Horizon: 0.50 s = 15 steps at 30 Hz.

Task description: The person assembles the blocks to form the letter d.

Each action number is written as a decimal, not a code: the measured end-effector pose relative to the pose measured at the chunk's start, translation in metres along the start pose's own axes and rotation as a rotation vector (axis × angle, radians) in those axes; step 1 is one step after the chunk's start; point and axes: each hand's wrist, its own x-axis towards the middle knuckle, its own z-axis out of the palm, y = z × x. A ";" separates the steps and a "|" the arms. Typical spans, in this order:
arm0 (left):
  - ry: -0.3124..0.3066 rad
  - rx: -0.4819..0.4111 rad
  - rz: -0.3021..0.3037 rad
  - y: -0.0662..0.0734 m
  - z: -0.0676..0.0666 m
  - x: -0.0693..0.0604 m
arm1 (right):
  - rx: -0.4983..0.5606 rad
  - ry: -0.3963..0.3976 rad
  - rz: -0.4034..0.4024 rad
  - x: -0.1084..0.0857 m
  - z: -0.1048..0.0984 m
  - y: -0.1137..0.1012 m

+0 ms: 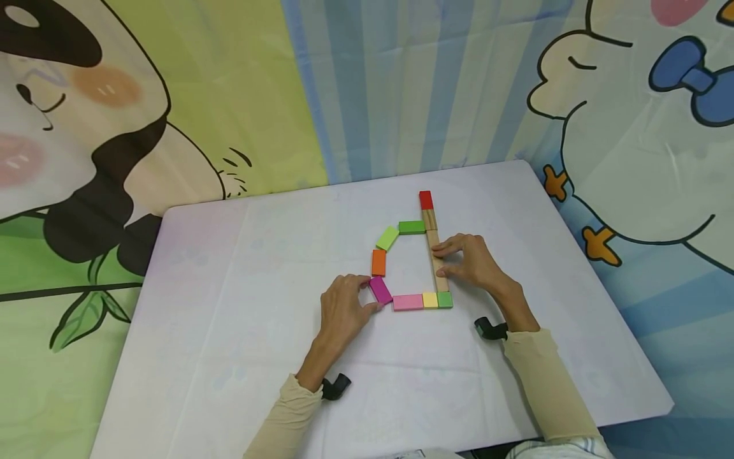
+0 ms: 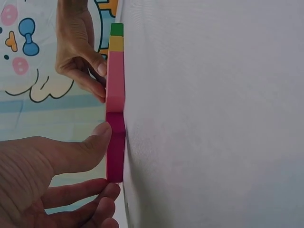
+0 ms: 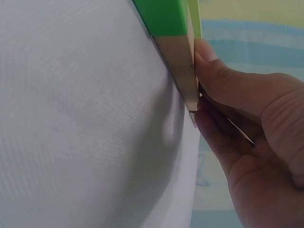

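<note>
Small coloured blocks lie end to end in a closed outline on the table. My left hand [image 1: 344, 309] pinches the magenta block [image 1: 381, 290] at the lower left corner, index finger at one end, thumb at the other. In the left wrist view the thumb [image 2: 100, 135] touches that block beside the pink block [image 2: 116, 83]. My right hand [image 1: 473, 262] touches the right side of the long plain wooden block [image 1: 434, 255] with its fingertips and thumb, spread along the edge. In the right wrist view this wooden block [image 3: 178, 64] adjoins a green block [image 3: 166, 16].
Along the left side come an orange block [image 1: 378, 262], a lime block [image 1: 387, 238] and a green block [image 1: 411, 227]. A red block [image 1: 426, 200] tops the wooden column. A yellow block [image 1: 430, 300] sits in the bottom row. The white table [image 1: 258, 274] stands against printed cloth [image 1: 401, 83].
</note>
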 end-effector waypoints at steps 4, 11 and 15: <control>-0.001 -0.006 0.003 -0.002 0.000 0.000 | 0.002 -0.002 0.000 0.000 0.000 0.000; 0.005 -0.012 0.001 0.001 0.001 -0.003 | 0.012 -0.002 -0.015 0.000 0.000 0.001; 0.036 -0.006 -0.002 0.005 0.001 -0.005 | 0.008 -0.002 -0.026 0.000 0.000 0.001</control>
